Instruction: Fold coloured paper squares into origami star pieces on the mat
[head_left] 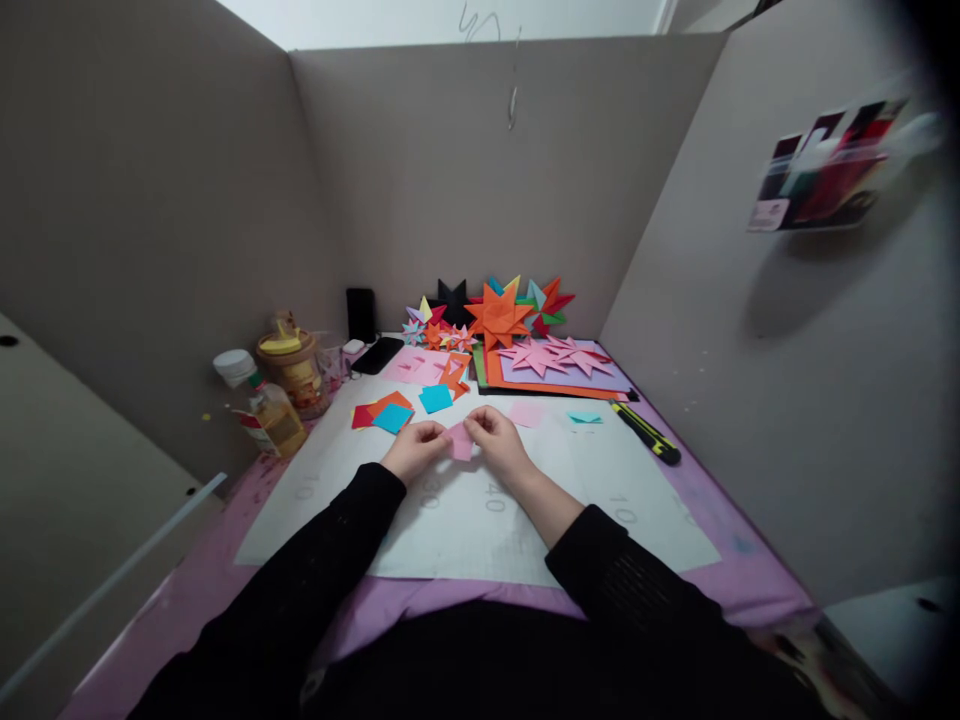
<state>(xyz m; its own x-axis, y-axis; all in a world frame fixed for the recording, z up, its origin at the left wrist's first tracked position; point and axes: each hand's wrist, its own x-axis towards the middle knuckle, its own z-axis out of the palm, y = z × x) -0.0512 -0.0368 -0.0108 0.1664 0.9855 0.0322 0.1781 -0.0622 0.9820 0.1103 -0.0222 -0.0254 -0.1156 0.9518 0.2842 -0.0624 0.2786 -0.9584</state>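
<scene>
Between my two hands is a small piece of pink paper (461,443), partly folded as far as I can see. The fingers of my left hand (417,448) pinch its left side. My right hand (498,440) grips its upper right edge with thumb and fingertips. Just beyond the right hand a pale pink paper square (526,413) lies flat. Left of the hands are blue squares, one of them a blue paper square (436,399), and an orange paper square (389,402) overlapping red. A folded teal paper piece (585,418) rests to the right.
A yellow-black utility knife (646,433) lies at the right edge of the white sheet (480,545). Folded paper stars (499,313) stand at the back, beside stacked coloured paper (607,372). A phone (379,355), a glue bottle (276,418) and a jar (294,370) are at the left.
</scene>
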